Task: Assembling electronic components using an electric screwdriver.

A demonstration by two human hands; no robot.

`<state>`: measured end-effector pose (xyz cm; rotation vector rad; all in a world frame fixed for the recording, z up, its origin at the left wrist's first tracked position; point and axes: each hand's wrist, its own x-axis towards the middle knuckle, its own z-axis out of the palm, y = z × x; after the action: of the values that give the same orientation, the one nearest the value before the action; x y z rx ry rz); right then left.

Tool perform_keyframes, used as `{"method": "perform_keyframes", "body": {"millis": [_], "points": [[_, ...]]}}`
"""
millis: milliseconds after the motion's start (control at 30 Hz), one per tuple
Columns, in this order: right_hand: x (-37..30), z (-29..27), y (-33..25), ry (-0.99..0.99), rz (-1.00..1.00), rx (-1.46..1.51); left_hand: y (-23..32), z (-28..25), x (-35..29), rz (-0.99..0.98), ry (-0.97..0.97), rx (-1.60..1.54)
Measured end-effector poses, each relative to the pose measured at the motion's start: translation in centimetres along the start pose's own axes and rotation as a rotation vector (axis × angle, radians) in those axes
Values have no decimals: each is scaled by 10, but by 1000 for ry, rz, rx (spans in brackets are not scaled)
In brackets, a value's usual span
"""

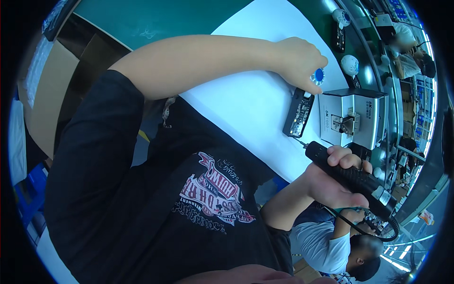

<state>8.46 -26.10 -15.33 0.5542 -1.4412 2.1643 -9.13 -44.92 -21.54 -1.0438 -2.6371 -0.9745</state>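
Observation:
My left hand (300, 59) is closed at the upper end of an open black housing with a circuit board inside (299, 113). By its fingers sits a small round piece with a blue centre and pale rim (318, 75). Fingers partly hide how the two join. In my right hand (333, 184) is a black corded electric screwdriver (352, 180), its fingers wrapped round the body. The bit points at the housing's lower end, at or very near its edge; contact cannot be made out. Under the housing lies a large white sheet (246, 104).
Right of the housing stands a silver-grey box-shaped unit with a metal bracket (352, 120). White ball-shaped devices (350, 65) lie beyond it on the green bench (161, 21). An open cardboard box (52, 90) is at left. A co-worker in a pale shirt (326, 246) sits lower right.

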Motion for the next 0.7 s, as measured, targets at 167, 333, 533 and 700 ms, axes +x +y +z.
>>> {"method": "perform_keyframes", "body": {"millis": [167, 333, 533, 700], "points": [[-4, 5, 3, -30, -11, 2, 2, -3, -2, -13, -3, 6], [-4, 9, 2, -39, -17, -17, 5, -8, -2, -61, -114, 8], [-4, 12, 6, -71, -20, -31, 9, -11, 0, -66, -130, 29], [1, 10, 8, -102, 16, 34, 5, -13, 4, -60, -159, 34]]}}
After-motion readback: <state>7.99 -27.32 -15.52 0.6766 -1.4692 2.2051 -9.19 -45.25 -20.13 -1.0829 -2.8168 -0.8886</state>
